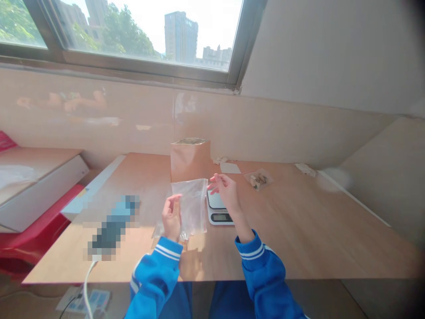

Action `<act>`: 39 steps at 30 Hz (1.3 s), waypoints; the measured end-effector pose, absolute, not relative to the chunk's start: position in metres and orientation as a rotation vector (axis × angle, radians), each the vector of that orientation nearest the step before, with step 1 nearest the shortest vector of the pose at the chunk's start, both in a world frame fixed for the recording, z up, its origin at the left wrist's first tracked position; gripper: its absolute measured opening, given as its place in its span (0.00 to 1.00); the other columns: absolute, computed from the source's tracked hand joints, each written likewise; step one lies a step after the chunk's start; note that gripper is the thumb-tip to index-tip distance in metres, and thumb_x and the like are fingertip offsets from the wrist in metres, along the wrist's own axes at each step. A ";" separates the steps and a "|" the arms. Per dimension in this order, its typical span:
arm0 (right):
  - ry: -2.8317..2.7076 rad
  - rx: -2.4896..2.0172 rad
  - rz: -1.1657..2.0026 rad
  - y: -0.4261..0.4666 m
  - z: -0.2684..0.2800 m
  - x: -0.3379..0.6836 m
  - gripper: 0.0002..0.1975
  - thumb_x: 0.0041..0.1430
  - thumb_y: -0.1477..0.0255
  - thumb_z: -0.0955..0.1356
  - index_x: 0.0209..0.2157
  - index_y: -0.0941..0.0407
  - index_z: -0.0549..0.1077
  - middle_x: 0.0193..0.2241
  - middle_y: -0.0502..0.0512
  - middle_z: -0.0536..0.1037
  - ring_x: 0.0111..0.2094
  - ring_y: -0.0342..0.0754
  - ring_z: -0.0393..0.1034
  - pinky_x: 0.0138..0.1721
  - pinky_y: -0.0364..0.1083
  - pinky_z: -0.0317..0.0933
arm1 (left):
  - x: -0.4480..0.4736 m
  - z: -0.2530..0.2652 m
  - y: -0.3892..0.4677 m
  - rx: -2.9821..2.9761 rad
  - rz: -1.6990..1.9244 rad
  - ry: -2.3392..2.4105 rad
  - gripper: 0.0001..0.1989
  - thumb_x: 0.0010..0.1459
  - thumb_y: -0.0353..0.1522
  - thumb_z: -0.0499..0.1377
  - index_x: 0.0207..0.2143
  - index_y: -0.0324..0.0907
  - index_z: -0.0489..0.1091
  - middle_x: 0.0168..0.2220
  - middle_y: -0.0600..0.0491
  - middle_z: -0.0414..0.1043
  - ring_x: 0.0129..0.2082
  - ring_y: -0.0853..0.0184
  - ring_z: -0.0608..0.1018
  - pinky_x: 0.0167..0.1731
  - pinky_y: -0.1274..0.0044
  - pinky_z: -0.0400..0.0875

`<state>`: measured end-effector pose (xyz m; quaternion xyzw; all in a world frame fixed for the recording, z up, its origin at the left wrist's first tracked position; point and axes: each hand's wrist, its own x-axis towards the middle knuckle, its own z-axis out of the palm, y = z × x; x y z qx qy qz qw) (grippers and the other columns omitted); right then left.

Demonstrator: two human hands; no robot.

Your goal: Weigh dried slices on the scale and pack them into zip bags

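Observation:
My left hand (171, 218) is closed on a clear plastic bag (192, 208), fingers and thumb pinching its left side. The bag hangs upright and flat, and I can make out nothing inside it. My right hand (226, 190) is raised over a white digital kitchen scale (212, 218), its fingers loosely bent and apart. Its fingertips come close to the bag's upper right corner; whether they touch it is unclear. Part of the scale's plate is hidden behind that hand. More clear plastic (158, 230) lies on the table beside my left wrist.
A brown paper pouch (190, 160), open at the top, stands at the back of the table (299, 239). Right of it are a white paper (230, 168) and a small clear bag with brownish pieces (259, 179). A blurred-out phone-like object (114, 226) with a white cable (86, 283) lies left.

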<state>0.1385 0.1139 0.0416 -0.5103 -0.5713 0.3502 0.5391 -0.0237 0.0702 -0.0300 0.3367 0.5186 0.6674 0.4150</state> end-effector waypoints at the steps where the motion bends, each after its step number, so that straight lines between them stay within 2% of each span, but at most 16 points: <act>1: -1.324 -1.198 0.887 0.112 0.037 0.138 0.25 0.58 0.46 0.61 0.34 0.53 0.71 0.30 0.57 0.80 0.27 0.50 0.74 0.28 0.47 0.66 | -0.024 -0.028 0.070 0.839 1.689 1.303 0.28 0.51 0.56 0.58 0.39 0.42 0.70 0.16 0.63 0.53 0.13 0.78 0.52 0.12 0.84 0.46; 3: -1.327 -1.163 1.079 0.104 0.026 0.134 0.25 0.57 0.46 0.62 0.42 0.52 0.69 0.39 0.58 0.79 0.34 0.50 0.76 0.29 0.47 0.68 | -0.024 -0.022 0.068 0.876 1.700 1.280 0.26 0.53 0.54 0.57 0.42 0.42 0.69 0.16 0.63 0.53 0.13 0.78 0.54 0.12 0.84 0.49; 5: -1.361 -1.118 1.314 0.094 0.015 0.127 0.25 0.53 0.49 0.67 0.46 0.50 0.66 0.39 0.55 0.78 0.36 0.51 0.76 0.28 0.46 0.69 | -0.025 -0.015 0.067 0.923 1.690 1.260 0.24 0.55 0.51 0.57 0.43 0.42 0.68 0.16 0.63 0.53 0.14 0.77 0.57 0.14 0.85 0.53; 9: -1.332 -1.108 1.501 0.079 0.003 0.123 0.18 0.46 0.60 0.74 0.37 0.51 0.68 0.26 0.47 0.74 0.24 0.45 0.70 0.21 0.43 0.63 | -0.033 -0.005 0.068 0.886 1.668 1.286 0.24 0.55 0.51 0.57 0.44 0.43 0.67 0.18 0.64 0.54 0.12 0.79 0.55 0.11 0.85 0.49; 12: -1.359 -1.099 1.473 0.081 0.002 0.142 0.13 0.48 0.62 0.72 0.34 0.52 0.70 0.28 0.48 0.73 0.22 0.43 0.67 0.22 0.44 0.62 | -0.046 -0.005 0.072 0.940 1.611 1.368 0.24 0.56 0.51 0.55 0.46 0.43 0.66 0.19 0.63 0.56 0.11 0.79 0.54 0.10 0.84 0.47; 15: -1.360 -1.231 1.214 0.102 -0.006 0.185 0.15 0.54 0.59 0.68 0.40 0.53 0.71 0.35 0.55 0.76 0.32 0.49 0.71 0.30 0.48 0.66 | -0.061 -0.016 0.078 1.088 1.577 1.685 0.21 0.59 0.48 0.54 0.49 0.45 0.66 0.25 0.57 0.65 0.18 0.72 0.67 0.18 0.81 0.63; 17: -1.340 -1.404 0.796 0.126 -0.020 0.225 0.15 0.56 0.58 0.64 0.40 0.54 0.71 0.40 0.61 0.75 0.40 0.54 0.71 0.37 0.53 0.67 | -0.067 -0.026 0.083 1.238 1.531 1.941 0.21 0.58 0.45 0.56 0.50 0.45 0.66 0.34 0.50 0.71 0.31 0.64 0.76 0.33 0.72 0.72; 19: -1.318 -1.590 0.276 0.151 -0.040 0.268 0.14 0.56 0.63 0.63 0.40 0.56 0.70 0.45 0.67 0.72 0.51 0.60 0.66 0.47 0.59 0.63 | -0.070 -0.031 0.085 1.435 1.564 2.101 0.25 0.56 0.43 0.58 0.52 0.40 0.65 0.45 0.43 0.69 0.46 0.56 0.74 0.48 0.63 0.69; 21: -1.300 -1.781 -0.122 0.171 -0.063 0.307 0.19 0.53 0.67 0.64 0.47 0.60 0.69 0.54 0.74 0.65 0.59 0.64 0.56 0.54 0.63 0.55 | -0.067 -0.029 0.084 1.642 1.674 2.160 0.29 0.57 0.43 0.59 0.56 0.36 0.63 0.53 0.37 0.64 0.55 0.52 0.68 0.56 0.60 0.61; 22: -1.310 -1.870 -0.221 0.178 -0.074 0.323 0.24 0.52 0.68 0.66 0.50 0.62 0.67 0.57 0.76 0.62 0.60 0.66 0.54 0.55 0.63 0.54 | -0.065 -0.027 0.083 1.742 1.703 2.163 0.29 0.58 0.43 0.58 0.57 0.37 0.62 0.55 0.37 0.61 0.58 0.52 0.66 0.58 0.60 0.59; 25: -1.343 -2.069 -0.282 0.189 -0.100 0.352 0.28 0.52 0.67 0.67 0.54 0.64 0.65 0.51 0.76 0.68 0.54 0.66 0.61 0.50 0.61 0.57 | -0.056 -0.025 0.081 2.111 1.409 2.011 0.22 0.63 0.41 0.53 0.58 0.46 0.64 0.60 0.43 0.61 0.59 0.56 0.66 0.60 0.63 0.57; 28: -1.379 -2.053 -0.276 0.188 -0.110 0.359 0.21 0.56 0.65 0.65 0.47 0.63 0.72 0.40 0.70 0.74 0.44 0.61 0.67 0.45 0.56 0.59 | -0.049 -0.045 0.086 2.313 0.783 1.777 0.20 0.65 0.42 0.49 0.55 0.49 0.68 0.60 0.48 0.65 0.59 0.56 0.66 0.58 0.63 0.59; 31: -1.348 -1.960 -0.321 0.185 -0.107 0.359 0.16 0.57 0.64 0.63 0.38 0.61 0.75 0.37 0.67 0.75 0.41 0.58 0.67 0.44 0.55 0.58 | -0.048 -0.074 0.093 2.277 0.502 1.738 0.23 0.66 0.41 0.47 0.61 0.49 0.61 0.64 0.49 0.59 0.60 0.58 0.66 0.59 0.61 0.57; 33: -1.305 -1.934 -0.350 0.183 -0.102 0.357 0.16 0.58 0.64 0.62 0.36 0.61 0.75 0.38 0.66 0.74 0.42 0.58 0.66 0.45 0.56 0.58 | -0.049 -0.085 0.096 2.244 0.520 1.741 0.24 0.66 0.42 0.46 0.63 0.50 0.57 0.65 0.49 0.57 0.61 0.59 0.65 0.60 0.61 0.55; 35: -1.260 -1.867 -0.385 0.180 -0.095 0.353 0.15 0.59 0.64 0.62 0.36 0.60 0.74 0.39 0.66 0.74 0.44 0.58 0.66 0.47 0.56 0.57 | -0.051 -0.086 0.096 2.194 0.637 1.731 0.25 0.65 0.42 0.47 0.62 0.47 0.57 0.62 0.47 0.61 0.60 0.60 0.66 0.60 0.63 0.57; 39: -1.033 -1.643 -0.407 0.161 -0.070 0.336 0.14 0.60 0.61 0.61 0.34 0.58 0.69 0.34 0.64 0.73 0.39 0.55 0.68 0.44 0.54 0.60 | -0.057 -0.072 0.090 2.133 0.991 1.733 0.20 0.63 0.43 0.50 0.50 0.43 0.69 0.49 0.45 0.70 0.50 0.59 0.72 0.52 0.67 0.66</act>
